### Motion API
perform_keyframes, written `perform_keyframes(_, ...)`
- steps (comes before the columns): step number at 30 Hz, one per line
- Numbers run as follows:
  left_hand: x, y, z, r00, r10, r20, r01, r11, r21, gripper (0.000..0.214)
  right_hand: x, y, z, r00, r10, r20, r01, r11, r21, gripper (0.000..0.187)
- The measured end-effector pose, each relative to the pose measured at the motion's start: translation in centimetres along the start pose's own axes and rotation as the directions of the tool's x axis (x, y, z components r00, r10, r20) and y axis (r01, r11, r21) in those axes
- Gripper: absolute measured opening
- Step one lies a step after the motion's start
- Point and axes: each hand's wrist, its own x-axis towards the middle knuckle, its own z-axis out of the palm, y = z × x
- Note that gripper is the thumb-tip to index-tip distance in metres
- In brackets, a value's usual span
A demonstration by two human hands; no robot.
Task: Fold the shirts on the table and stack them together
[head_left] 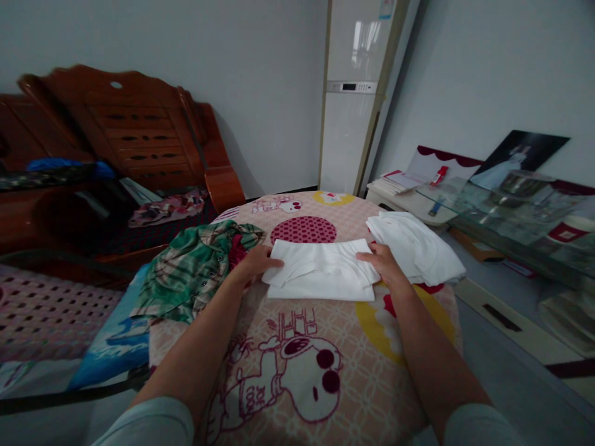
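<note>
A white garment (323,260), folded into a flat rectangle, lies on the patterned cloth (372,396) over the round table. My left hand (258,263) pinches its left edge, thumb on top and fingers underneath. At the opposite edge, my right hand (379,261) grips the fabric the same way. What looks like a neckline curves across the folded top layer. To the right sits a pile of white folded cloth (413,248). A crumpled green patterned garment with buttons (195,266) rests on the left side, near my left forearm.
A wooden bench (144,136) with clothes on it stands at the back left. Behind the table is a tall white air conditioner (348,130). A glass shelf (506,217) with a photo and containers runs along the right. A plastic stool with holes (56,310) is at left.
</note>
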Motion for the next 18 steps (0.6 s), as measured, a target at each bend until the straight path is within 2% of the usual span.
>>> perform_keyframes(2, 1.4, 1.8, 0.0, 0.995, 0.036, -0.09, -0.019, 0.982, 0.186, 0.018, 0.0, -0.5, -0.5, 0.994, -0.05, -0.1, 0.051, 0.999, 0.013, 0.04)
perform_keyframes(5, 3.9, 5.9, 0.7, 0.981, 0.117, -0.155, -0.062, 0.944, 0.324, 0.012, 0.1, -1.2, -1.8, 0.952, -0.13, -0.276, 0.14, 0.99, 0.016, 0.054)
perform_keyframes(8, 7.0, 10.9, 1.9, 0.973, 0.147, -0.176, -0.054, 0.894, 0.445, 0.015, 0.1, -1.8, -3.8, 0.871, -0.245, -0.425, 0.234, 0.969, -0.08, 0.074)
perform_keyframes(10, 9.1, 14.3, 2.9, 0.962, 0.191, -0.193, -0.083, 0.883, 0.462, 0.019, -0.1, -2.2, -5.1, 0.812, -0.344, -0.472, 0.291, 0.939, -0.185, 0.078)
perform_keyframes(12, 11.0, 17.4, 4.0, 0.946, 0.235, -0.223, -0.119, 0.892, 0.436, 0.024, -0.6, -2.6, -6.0, 0.747, -0.44, -0.499, 0.326, 0.896, -0.302, 0.069)
perform_keyframes(14, 12.4, 20.2, 5.3, 0.933, 0.263, -0.245, -0.164, 0.919, 0.359, 0.028, -1.0, -3.0, -6.5, 0.684, -0.497, -0.534, 0.316, 0.862, -0.397, 0.051)
perform_keyframes(16, 13.4, 22.6, 6.6, 0.904, 0.317, -0.286, -0.22, 0.92, 0.325, 0.029, -1.5, -3.3, -6.6, 0.616, -0.509, -0.601, 0.267, 0.853, -0.449, 0.036)
perform_keyframes(18, 14.0, 24.6, 7.9, 0.868, 0.378, -0.321, -0.274, 0.906, 0.324, 0.03, -1.8, -3.6, -6.6, 0.528, -0.5, -0.686, 0.209, 0.86, -0.466, 0.031)
